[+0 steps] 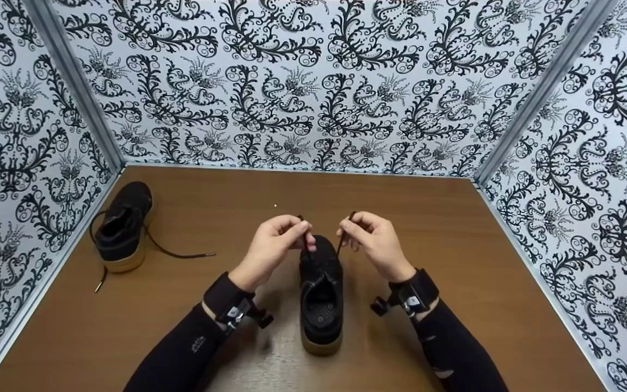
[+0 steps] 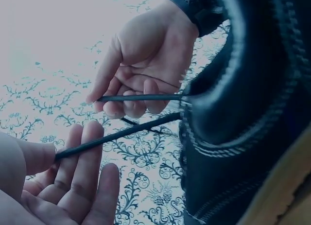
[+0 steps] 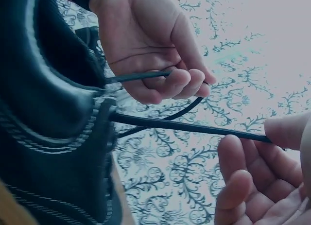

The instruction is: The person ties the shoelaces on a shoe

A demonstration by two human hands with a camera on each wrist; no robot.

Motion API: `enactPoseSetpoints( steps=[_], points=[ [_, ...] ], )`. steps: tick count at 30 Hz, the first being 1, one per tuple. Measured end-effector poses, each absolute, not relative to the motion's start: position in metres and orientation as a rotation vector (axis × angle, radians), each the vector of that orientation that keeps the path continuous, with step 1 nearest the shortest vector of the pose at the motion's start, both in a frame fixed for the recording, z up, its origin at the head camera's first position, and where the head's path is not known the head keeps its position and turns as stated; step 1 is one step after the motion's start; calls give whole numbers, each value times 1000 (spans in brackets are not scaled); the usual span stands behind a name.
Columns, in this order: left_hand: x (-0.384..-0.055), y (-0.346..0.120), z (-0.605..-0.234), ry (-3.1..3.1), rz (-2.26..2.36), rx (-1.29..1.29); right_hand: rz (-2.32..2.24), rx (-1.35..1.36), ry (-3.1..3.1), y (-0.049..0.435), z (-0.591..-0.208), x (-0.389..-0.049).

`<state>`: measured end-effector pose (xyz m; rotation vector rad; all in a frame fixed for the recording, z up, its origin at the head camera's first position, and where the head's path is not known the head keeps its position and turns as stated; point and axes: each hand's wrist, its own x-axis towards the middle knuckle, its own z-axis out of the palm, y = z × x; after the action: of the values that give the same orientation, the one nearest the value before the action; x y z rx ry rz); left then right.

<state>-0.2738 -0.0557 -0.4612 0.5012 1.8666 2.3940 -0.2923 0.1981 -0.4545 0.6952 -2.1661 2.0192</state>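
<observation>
A black shoe (image 1: 306,318) with a tan sole stands on the table, its heel nearest me. My left hand (image 1: 272,239) pinches one black shoelace (image 2: 119,134) between thumb and fingers, to the left of the toe. On the right side, my right hand (image 1: 376,242) pinches the other lace end (image 3: 194,128) in the same way. Both laces run taut from the top of the shoe's lacing, up and apart, as the wrist views show. A loose length of lace (image 3: 187,110) hangs below the left fingers in the right wrist view.
Another black shoe (image 1: 135,198) stands at the left of the brown table (image 1: 411,207). One of its laces (image 1: 177,255) trails to the right across the wood, and another end hangs at its heel. Patterned walls (image 1: 313,109) enclose the table at the back and sides.
</observation>
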Motion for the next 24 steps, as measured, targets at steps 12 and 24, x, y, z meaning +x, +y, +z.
enactPoseSetpoints(
  steps=[12, 24],
  points=[
    [-274, -40, -453, 2107, 2212, 590, 1818, 774, -2225, 187, -441, -297],
    [-275, -38, -449, 2088, 2215, 653, 1748, 823, -2184, 189, -433, -292]
  ],
)
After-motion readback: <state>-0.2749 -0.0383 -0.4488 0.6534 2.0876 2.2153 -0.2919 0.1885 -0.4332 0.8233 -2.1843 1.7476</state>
